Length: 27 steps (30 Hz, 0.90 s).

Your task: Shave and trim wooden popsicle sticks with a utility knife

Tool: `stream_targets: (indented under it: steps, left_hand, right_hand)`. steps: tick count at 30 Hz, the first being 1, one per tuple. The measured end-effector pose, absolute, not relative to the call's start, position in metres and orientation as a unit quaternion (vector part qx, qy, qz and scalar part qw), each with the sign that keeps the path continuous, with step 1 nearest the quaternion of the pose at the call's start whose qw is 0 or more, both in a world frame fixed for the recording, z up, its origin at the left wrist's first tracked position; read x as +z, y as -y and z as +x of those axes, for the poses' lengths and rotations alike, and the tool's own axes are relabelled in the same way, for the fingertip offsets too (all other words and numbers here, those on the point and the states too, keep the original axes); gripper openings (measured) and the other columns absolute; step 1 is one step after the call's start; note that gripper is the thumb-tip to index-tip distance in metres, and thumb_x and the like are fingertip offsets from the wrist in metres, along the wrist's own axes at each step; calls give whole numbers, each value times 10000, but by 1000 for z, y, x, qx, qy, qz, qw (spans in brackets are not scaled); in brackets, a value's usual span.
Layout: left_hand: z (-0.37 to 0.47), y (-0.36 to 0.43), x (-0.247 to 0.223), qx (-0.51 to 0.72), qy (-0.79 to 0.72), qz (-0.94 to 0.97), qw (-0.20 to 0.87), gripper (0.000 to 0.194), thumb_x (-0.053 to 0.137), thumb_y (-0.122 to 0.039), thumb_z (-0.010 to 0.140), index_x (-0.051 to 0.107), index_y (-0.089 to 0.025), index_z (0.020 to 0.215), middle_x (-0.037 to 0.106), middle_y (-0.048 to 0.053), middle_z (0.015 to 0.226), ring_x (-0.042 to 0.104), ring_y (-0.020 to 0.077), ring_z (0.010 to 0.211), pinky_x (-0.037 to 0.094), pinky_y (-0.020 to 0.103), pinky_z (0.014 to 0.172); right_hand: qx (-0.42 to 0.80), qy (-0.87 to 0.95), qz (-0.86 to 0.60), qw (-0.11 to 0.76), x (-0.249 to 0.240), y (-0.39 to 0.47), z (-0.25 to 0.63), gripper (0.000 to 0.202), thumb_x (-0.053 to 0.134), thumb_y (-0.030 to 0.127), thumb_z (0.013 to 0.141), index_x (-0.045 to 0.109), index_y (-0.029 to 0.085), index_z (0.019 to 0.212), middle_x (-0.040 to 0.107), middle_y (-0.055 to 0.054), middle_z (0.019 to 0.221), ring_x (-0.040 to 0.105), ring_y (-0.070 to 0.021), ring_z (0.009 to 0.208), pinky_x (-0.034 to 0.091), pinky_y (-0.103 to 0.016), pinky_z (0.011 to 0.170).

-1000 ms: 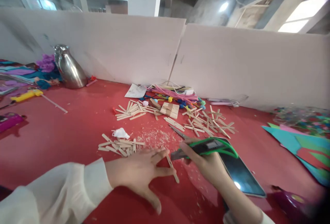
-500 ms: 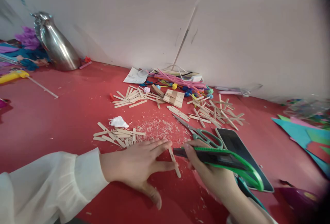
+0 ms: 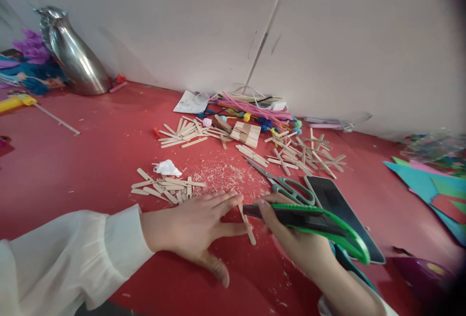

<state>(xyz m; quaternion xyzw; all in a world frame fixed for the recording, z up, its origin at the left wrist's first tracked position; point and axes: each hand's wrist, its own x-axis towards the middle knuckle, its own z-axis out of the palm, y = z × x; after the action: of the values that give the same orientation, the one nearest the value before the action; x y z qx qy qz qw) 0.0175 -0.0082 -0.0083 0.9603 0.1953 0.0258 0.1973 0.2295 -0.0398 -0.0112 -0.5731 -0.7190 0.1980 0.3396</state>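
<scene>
A notched wooden craft stick (image 3: 250,234) lies on the red table in front of me. My left hand (image 3: 198,228) is spread flat, its index and middle fingertips pressing the stick down from the left side. In my right hand (image 3: 302,245) is a green and black utility knife (image 3: 313,219), its tip pointing left and touching or just over the stick's middle; I cannot tell which. Wood shavings (image 3: 233,177) are scattered beyond the stick. Green-handled scissors (image 3: 287,189) lie just past my right hand, beside a dark phone (image 3: 338,209) that the knife partly covers.
Loose craft sticks (image 3: 165,185) lie in piles, with crumpled white stuff (image 3: 167,167) near one. Pink pipe cleaners (image 3: 251,107) are heaped by the wall. A steel jug (image 3: 74,58) and a yellow glue gun (image 3: 18,103) stand left; coloured paper (image 3: 429,194) lies right.
The knife tip has shifted slightly left, onto or over the stick. My left hand stays spread over the stick. The view has tilted a little.
</scene>
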Motion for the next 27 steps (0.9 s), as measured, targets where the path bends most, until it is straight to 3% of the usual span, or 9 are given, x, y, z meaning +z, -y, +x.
stream_targets:
  steps: [15, 27]
  left_hand:
    - [17, 8, -10, 23, -195, 959, 202, 864, 465, -751, 626, 318, -295, 1346, 166, 139, 1448, 165, 379, 1296, 209, 531, 1002]
    - [17, 8, -8, 30, -195, 959, 201, 858, 461, -753, 627, 340, -288, 1338, 196, 162, 1435, 200, 397, 1280, 242, 550, 977]
  right_hand:
    - [197, 736, -562, 320, -9, 41, 227, 197, 421, 373, 843, 515, 239, 734, 586, 48, 566, 567, -130, 524, 477, -279, 543]
    - [151, 766, -533, 326, -4, 40, 224, 189, 412, 307, 854, 478, 237, 691, 561, 45, 565, 554, -116, 523, 487, -262, 547]
